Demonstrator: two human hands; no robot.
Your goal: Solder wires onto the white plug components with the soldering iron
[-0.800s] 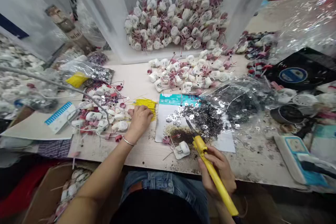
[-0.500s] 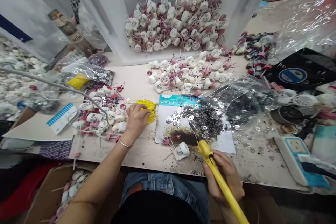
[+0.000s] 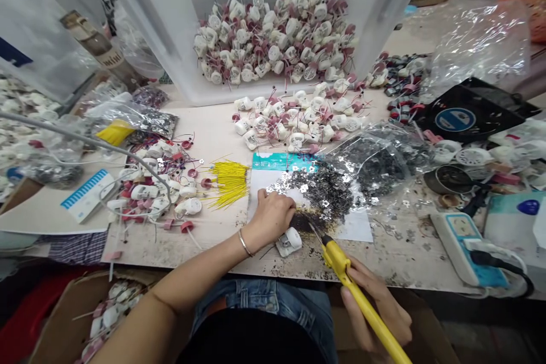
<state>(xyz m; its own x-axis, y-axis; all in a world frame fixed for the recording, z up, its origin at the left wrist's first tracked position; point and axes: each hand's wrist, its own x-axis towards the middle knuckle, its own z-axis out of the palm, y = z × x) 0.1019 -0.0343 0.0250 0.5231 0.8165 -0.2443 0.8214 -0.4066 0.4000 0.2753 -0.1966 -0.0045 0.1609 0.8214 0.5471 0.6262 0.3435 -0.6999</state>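
My right hand [image 3: 377,307] is wrapped round a yellow soldering iron [image 3: 339,259], whose metal tip points at the dark, scorched part of a white sheet [image 3: 360,227]. Close to the tip, my left hand [image 3: 273,213] is closed with fingers bent down over the sheet; what it pinches is too small to make out. A white plastic part [image 3: 290,242] lies just below those fingers. Small silver metal pieces [image 3: 328,193] are heaped behind the iron's tip. To the left of the sheet lies a fanned bundle of yellow wires [image 3: 230,182].
White parts with pink pieces fill a translucent bin [image 3: 187,88] at the back, and more lie before it. Another pile [image 3: 149,190] sits left, crossed by a grey cable. On the right are a black fan [image 3: 473,111], a metal cup [image 3: 447,180] and a power strip [image 3: 464,244].
My left hand has moved right, from the yellow wires to the sheet beside the iron's tip. My right hand still holds the iron. The whole view has shifted slightly.
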